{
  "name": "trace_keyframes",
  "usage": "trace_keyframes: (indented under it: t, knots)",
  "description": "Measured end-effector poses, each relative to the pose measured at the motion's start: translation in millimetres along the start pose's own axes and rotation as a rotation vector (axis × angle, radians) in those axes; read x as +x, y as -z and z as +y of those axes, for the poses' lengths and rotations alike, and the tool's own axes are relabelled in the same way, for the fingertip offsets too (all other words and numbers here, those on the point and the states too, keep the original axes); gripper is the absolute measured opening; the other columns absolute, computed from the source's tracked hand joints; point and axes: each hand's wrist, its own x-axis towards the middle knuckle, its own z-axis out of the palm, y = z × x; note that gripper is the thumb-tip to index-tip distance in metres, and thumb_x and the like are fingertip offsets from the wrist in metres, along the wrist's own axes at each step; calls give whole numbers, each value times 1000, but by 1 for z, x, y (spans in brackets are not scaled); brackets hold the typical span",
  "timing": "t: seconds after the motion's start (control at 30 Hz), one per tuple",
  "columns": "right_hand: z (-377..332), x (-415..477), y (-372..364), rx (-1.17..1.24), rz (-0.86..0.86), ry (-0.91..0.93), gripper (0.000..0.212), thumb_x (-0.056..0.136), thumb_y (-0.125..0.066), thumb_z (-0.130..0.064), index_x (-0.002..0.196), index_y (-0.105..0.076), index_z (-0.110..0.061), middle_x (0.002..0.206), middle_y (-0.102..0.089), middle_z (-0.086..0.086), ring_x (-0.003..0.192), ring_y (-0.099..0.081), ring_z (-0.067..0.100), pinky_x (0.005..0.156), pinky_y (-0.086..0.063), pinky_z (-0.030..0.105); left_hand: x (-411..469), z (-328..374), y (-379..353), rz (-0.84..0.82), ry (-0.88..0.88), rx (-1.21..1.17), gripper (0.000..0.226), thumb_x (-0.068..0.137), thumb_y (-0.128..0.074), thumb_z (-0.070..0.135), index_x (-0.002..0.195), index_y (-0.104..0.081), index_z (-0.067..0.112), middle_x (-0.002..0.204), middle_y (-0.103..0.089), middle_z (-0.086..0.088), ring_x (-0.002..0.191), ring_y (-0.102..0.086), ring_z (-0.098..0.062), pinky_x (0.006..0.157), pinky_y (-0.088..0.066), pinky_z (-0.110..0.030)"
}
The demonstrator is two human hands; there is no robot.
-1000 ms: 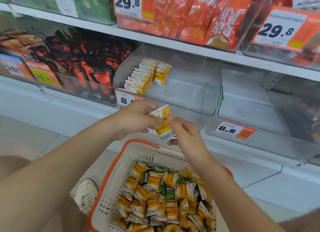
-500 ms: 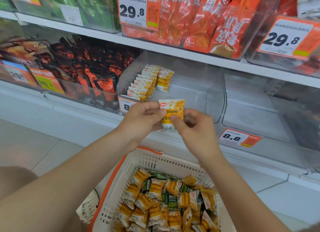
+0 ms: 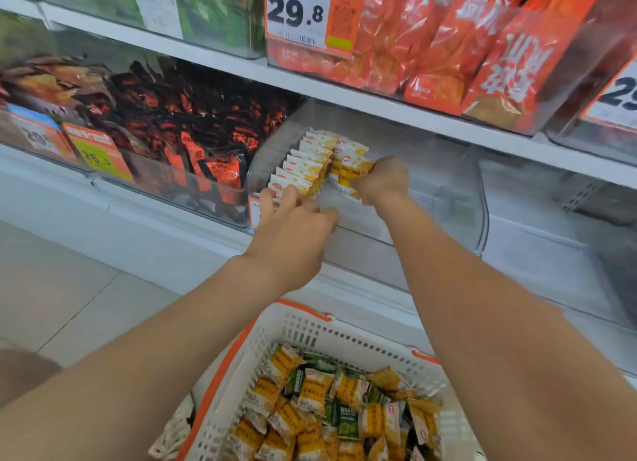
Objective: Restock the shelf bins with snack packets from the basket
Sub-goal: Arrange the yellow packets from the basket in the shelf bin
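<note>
Pale tiled floor (image 3: 69, 288); white shelving (image 3: 344, 95); orange price tags (image 3: 310, 12).

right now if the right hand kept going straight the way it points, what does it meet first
Probably the short second stack of yellow snack packets in the clear bin: the right hand pushes its own packet toward them. Depth is unclear.

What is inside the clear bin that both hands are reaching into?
The clear bin holds a row of yellow-white packets. The right hand places another packet beside it. The left hand covers the row's front end.
</note>
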Motion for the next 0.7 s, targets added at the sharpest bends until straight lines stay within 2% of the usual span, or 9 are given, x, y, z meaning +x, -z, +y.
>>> trace_keyframes:
  t: [0.07,0.13,0.2,0.27,0.33,0.4,0.5,0.63,0.7]
  knots:
    - [-4,15,-10,-57,-11,-24,28,75,-70,-17,98,-55,-16,101,-65,10,85,-64,23,56,-42,23,5,-2,0,-70,-21,-73,39,89,-60,16,124,-56,34,121,-60,5,127,-42,-29,103,-22,-55]
    - [-7,24,-18,-89,-5,-49,40,77,-77,-18,111,-57,-12,115,-66,12,104,-68,26,70,-45,24,7,-3,2,-94,-42,-86,37,90,-61,17,123,-56,34,118,-60,4,123,-45,-29,103,-24,-54]
    - [-11,31,-25,-116,-16,-56,40,79,-80,-20,110,-57,-9,121,-66,11,112,-66,26,74,-46,25,9,-5,2,-95,-58,-73,35,92,-60,17,122,-56,33,117,-61,4,120,-47,-30,101,-24,-53]
    - [-17,37,-29,-132,-33,-47,34,82,-79,-21,103,-54,-10,120,-67,11,113,-66,25,77,-48,27,11,-6,3,-94,-68,-75,33,94,-59,16,122,-56,33,117,-62,3,119,-48,-31,100,-25,-52]
    - [-24,41,-33,-105,-29,-64,32,82,-77,-15,108,-59,-10,120,-67,12,111,-68,28,76,-49,27,13,-6,4,-87,-78,-81,32,95,-58,16,122,-56,33,119,-62,3,118,-49,-31,98,-27,-49]
    - [-27,45,-35,-64,-11,-94,31,76,-77,-12,103,-61,-11,112,-71,11,103,-72,28,73,-54,27,14,-7,4,-73,-87,-82,31,96,-58,18,122,-57,33,119,-63,3,116,-50,-31,100,-29,-49]
    - [-23,51,-38,25,46,-161,31,67,-77,-14,94,-64,-11,101,-76,11,92,-75,25,75,-63,36,15,-8,2,-66,-95,-76,29,97,-58,19,122,-57,32,119,-64,3,116,-51,-31,102,-30,-50]
    - [-21,46,-40,16,95,-120,30,75,-76,-11,96,-55,-12,115,-68,12,107,-67,28,81,-57,30,14,-6,2,-47,-93,-56,29,96,-59,18,122,-57,30,117,-64,2,115,-52,-33,101,-31,-50]
    - [-21,43,-41,-17,92,-83,37,74,-82,-19,100,-56,-12,117,-66,11,110,-65,28,78,-52,28,14,-6,1,-39,-91,-53,29,96,-59,17,122,-58,30,117,-64,2,115,-52,-32,100,-31,-50]
